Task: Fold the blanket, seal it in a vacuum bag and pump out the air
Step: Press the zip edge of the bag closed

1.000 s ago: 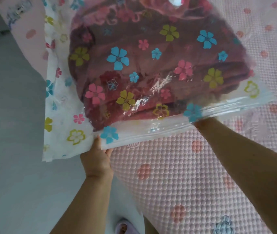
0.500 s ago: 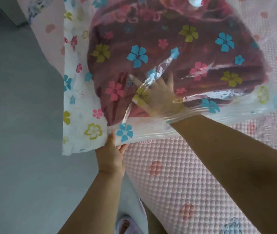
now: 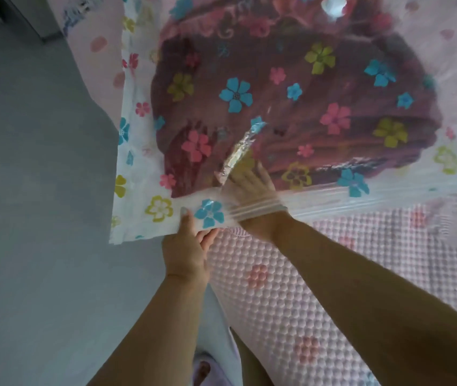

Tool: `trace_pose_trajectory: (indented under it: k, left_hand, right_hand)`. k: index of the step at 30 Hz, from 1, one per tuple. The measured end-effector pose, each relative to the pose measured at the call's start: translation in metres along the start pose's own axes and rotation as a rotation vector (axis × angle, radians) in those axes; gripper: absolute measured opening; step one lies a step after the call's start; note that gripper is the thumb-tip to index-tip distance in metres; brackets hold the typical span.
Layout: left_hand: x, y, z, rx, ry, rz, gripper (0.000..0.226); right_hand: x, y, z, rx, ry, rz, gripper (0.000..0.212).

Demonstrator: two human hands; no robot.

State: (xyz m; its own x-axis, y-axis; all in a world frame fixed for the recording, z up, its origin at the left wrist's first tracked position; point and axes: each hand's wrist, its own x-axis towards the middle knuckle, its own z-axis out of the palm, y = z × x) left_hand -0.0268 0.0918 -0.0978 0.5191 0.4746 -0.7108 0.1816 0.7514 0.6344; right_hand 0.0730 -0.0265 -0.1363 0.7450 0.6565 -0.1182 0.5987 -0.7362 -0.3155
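Already bagged, the folded blanket (image 3: 291,107) fills the flower-printed vacuum bag (image 3: 138,151) on the pink mattress (image 3: 319,288).

At seven o'clock the left hand (image 3: 187,253) pinches the bag's open edge; just right, the right hand (image 3: 249,181) lies inside the mouth, fingers straight against the blanket. I judge the film slippery and limp, the load soft and bulky: grip the zip-strip edge, not the middle.

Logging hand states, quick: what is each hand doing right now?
Left hand: pinches the open edge of the vacuum bag.
Right hand: inside the bag, fingers blurred, state cannot be told.
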Motion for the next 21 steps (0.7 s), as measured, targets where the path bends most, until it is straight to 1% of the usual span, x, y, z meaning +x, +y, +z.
trace_pose_trajectory:
  k: [2, 3, 5, 6, 8, 10, 11, 12, 13, 14, 15, 16, 17, 19, 20, 21]
  left_hand:
    - [-0.003, 0.000, -0.001, 0.003, -0.007, 0.017, 0.029]
    - [-0.004, -0.003, -0.002, 0.003, -0.015, 0.013, 0.029]
    - [-0.010, -0.011, 0.006, -0.020, -0.049, -0.032, 0.032]
    - [-0.014, -0.016, 0.014, -0.031, -0.049, -0.060, 0.035]
    - [-0.018, -0.025, 0.031, -0.049, -0.039, -0.124, 0.040]
    - [-0.018, -0.027, 0.046, -0.079, 0.007, -0.154, 0.038]
    - [-0.015, -0.027, 0.052, -0.090, 0.033, -0.154, 0.037]
    - [-0.012, -0.027, 0.057, -0.088, 0.054, -0.151, 0.034]
    - [-0.009, -0.027, 0.060, -0.083, 0.067, -0.148, 0.031]
    - [-0.005, -0.028, 0.063, -0.071, 0.079, -0.143, 0.028]
    - [-0.001, -0.028, 0.065, -0.058, 0.092, -0.140, 0.027]
    - [0.002, -0.029, 0.066, -0.052, 0.095, -0.131, 0.029]
    - [0.003, -0.031, 0.067, -0.045, 0.111, -0.115, 0.032]
    - [0.005, -0.033, 0.066, -0.011, 0.145, -0.086, 0.030]
    - [0.007, -0.033, 0.066, 0.005, 0.152, -0.079, 0.025]
    - [0.008, -0.033, 0.065, 0.015, 0.157, -0.081, 0.021]
  right_hand:
    - [-0.035, 0.013, -0.006, 0.334, -0.007, 0.127, 0.060]
    - [-0.060, 0.023, -0.009, 0.426, 0.069, 0.217, 0.057]
    - [-0.099, 0.048, -0.017, 0.621, 0.345, 0.447, 0.045]
    - [-0.108, 0.060, -0.024, 0.729, 0.493, 0.595, 0.038]
    - [-0.110, 0.084, -0.048, 1.020, 0.815, 0.887, 0.022]
    - [-0.112, 0.120, -0.075, 1.240, 1.083, 1.161, 0.019]
    - [-0.115, 0.140, -0.088, 1.296, 1.168, 1.247, 0.019]
    - [-0.117, 0.159, -0.099, 1.353, 1.206, 1.293, 0.026]
    - [-0.119, 0.177, -0.108, 1.408, 1.217, 1.310, 0.041]
    - [-0.119, 0.193, -0.116, 1.481, 1.223, 1.295, 0.055]
    - [-0.120, 0.205, -0.122, 1.569, 1.226, 1.243, 0.064]
    - [-0.120, 0.214, -0.126, 1.607, 1.224, 1.209, 0.070]
    - [-0.120, 0.223, -0.128, 1.545, 1.207, 1.267, 0.076]
    - [-0.124, 0.234, -0.131, 1.298, 1.102, 1.500, 0.078]
    - [-0.124, 0.239, -0.131, 1.300, 1.062, 1.522, 0.076]
    - [-0.122, 0.245, -0.128, 1.371, 1.030, 1.495, 0.068]
